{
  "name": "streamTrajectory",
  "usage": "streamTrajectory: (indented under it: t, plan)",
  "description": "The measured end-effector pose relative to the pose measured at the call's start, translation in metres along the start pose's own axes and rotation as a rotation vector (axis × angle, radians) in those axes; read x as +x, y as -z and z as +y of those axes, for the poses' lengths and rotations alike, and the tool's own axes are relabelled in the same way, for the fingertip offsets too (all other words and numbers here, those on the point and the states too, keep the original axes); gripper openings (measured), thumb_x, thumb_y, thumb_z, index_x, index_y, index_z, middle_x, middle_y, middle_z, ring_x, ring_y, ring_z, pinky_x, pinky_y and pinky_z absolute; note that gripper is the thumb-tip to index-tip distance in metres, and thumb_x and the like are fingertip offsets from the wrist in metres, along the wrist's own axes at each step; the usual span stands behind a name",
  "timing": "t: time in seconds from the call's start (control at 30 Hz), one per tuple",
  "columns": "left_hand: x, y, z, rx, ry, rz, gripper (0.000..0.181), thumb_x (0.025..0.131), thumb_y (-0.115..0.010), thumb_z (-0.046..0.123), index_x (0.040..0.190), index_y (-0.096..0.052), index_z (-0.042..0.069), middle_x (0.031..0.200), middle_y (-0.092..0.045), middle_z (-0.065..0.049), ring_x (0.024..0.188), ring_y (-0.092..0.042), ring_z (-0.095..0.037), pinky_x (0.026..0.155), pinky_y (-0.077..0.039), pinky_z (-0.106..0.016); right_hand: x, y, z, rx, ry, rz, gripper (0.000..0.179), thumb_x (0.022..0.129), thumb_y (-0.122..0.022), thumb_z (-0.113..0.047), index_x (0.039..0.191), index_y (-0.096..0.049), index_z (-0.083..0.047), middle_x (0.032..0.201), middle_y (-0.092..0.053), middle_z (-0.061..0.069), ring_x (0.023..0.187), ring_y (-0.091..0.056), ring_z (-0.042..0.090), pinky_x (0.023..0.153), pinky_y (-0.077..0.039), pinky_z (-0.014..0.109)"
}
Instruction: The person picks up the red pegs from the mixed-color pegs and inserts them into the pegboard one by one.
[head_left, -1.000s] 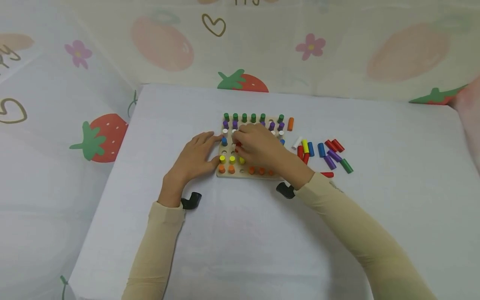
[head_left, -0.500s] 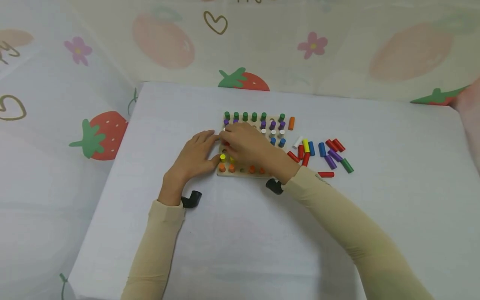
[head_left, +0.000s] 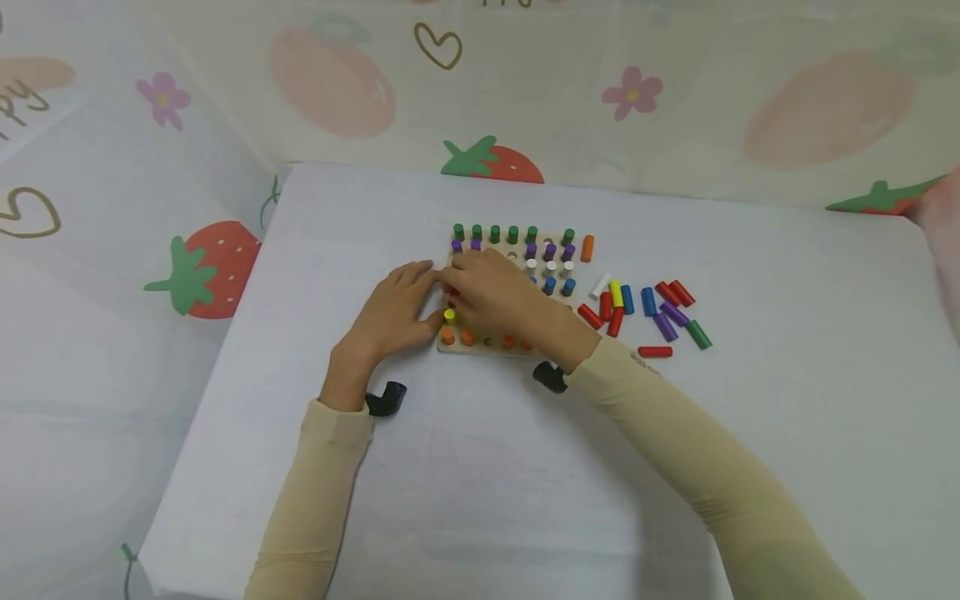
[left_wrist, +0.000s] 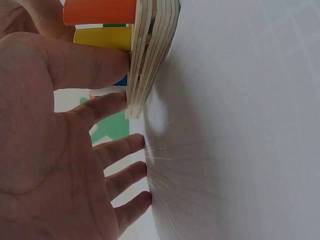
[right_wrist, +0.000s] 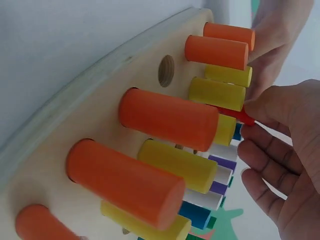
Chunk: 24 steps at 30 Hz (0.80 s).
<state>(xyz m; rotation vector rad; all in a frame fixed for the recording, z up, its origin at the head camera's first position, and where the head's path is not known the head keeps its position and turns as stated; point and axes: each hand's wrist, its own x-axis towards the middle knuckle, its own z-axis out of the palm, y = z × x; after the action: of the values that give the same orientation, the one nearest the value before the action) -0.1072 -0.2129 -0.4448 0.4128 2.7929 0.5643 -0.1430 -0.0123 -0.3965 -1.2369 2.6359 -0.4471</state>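
A wooden peg board (head_left: 480, 350) stands on the white table, holding rows of green, purple, white, blue, yellow and orange pegs. My right hand (head_left: 498, 292) reaches over its left part. Thumb and fingertips pinch a red peg (right_wrist: 241, 115), seen in the right wrist view beside the yellow pegs (right_wrist: 217, 93). The peg's lower end is hidden behind them. At the board's left side, my left hand (head_left: 390, 312) has its thumb and index finger touching the edge. Its other fingers spread on the table, as the left wrist view shows. Orange pegs (right_wrist: 167, 117) line the front row.
Loose pegs lie right of the board, among them a red peg (head_left: 656, 352), a green peg (head_left: 699, 334), a blue peg (head_left: 648, 301) and a white peg (head_left: 600, 286). An orange peg (head_left: 588, 248) lies by the back right corner. A printed cloth hangs behind.
My right hand has moved left across the board with the red peg, to its left side, and stays there over the last half second. The left hand keeps its place at the edge.
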Motion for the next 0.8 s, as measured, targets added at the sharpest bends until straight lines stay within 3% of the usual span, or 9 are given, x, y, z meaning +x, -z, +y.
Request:
streamTrajectory:
  t: [0.2,0.37,0.8]
  plan:
    - [0.0,0.0,0.001,0.004,0.012,-0.003,0.065,0.101,-0.056,0.036,0.159,-0.045,0.009,0.172,-0.036,-0.016,0.162,-0.028,-0.039,0.133,-0.025,-0.06,-0.003,-0.002,0.001,-0.021,0.008,0.0,0.029,0.105,-0.064,-0.019,0.131,-0.07,-0.009,0.118,-0.073,0.008,0.111,-0.067,0.026,0.111,-0.053,0.042]
    - [0.0,0.001,0.002,0.007,0.009,-0.005,0.065,0.101,-0.056,0.036,0.16,-0.045,0.01,0.171,-0.036,-0.016,0.161,-0.029,-0.039,0.133,-0.025,-0.06,-0.009,-0.002,0.001,-0.028,-0.012,0.0,0.039,0.105,-0.063,-0.022,0.142,-0.065,-0.01,0.132,-0.071,0.009,0.125,-0.065,0.027,0.119,-0.049,0.045]
    - [0.001,0.003,0.004,0.002,0.003,-0.012,0.066,0.1,-0.057,0.035,0.162,-0.043,0.017,0.171,-0.035,-0.017,0.161,-0.029,-0.04,0.133,-0.026,-0.061,-0.049,0.006,0.008,-0.026,-0.099,0.066,0.031,0.104,-0.065,-0.027,0.131,-0.071,-0.013,0.13,-0.072,0.008,0.127,-0.065,0.029,0.117,-0.05,0.049]
